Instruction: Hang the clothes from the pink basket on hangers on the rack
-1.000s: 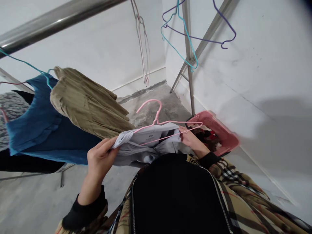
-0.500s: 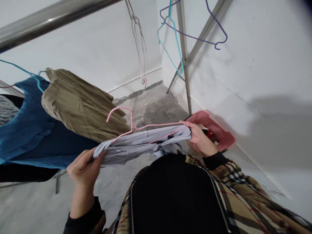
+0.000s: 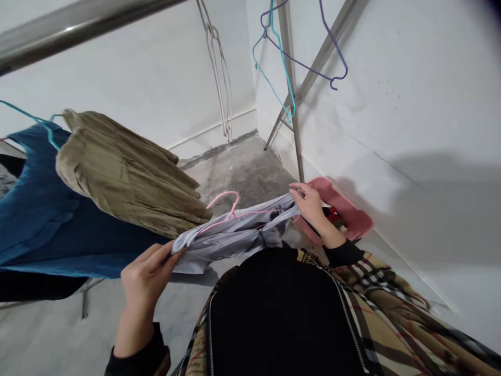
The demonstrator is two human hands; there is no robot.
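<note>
A light grey-lavender garment (image 3: 230,241) is stretched between my two hands in front of my body. A pink hanger (image 3: 234,213) sits in its upper opening, hook upward; both of its outer ends are covered by cloth. My left hand (image 3: 146,271) pinches the garment's left end, thumb below and fingers on top. At the right end my right hand (image 3: 311,206) holds the cloth edge between thumb and fingers. The lower part of the garment hangs bunched near my jacket, partly hidden.
An olive garment (image 3: 125,167) and a blue garment (image 3: 39,209) hang at left, close to my left hand. A metal rail (image 3: 78,31) crosses overhead. Turquoise (image 3: 279,47) and purple (image 3: 309,68) hangers hang by the rack's legs. Behind my right hand stands a pink basket (image 3: 358,214).
The pink hanger has shifted right, and its right arm, which lay outside along the top edge, now runs into the cloth. My left hand has moved right; my right hand has loosened its fingers slightly.
</note>
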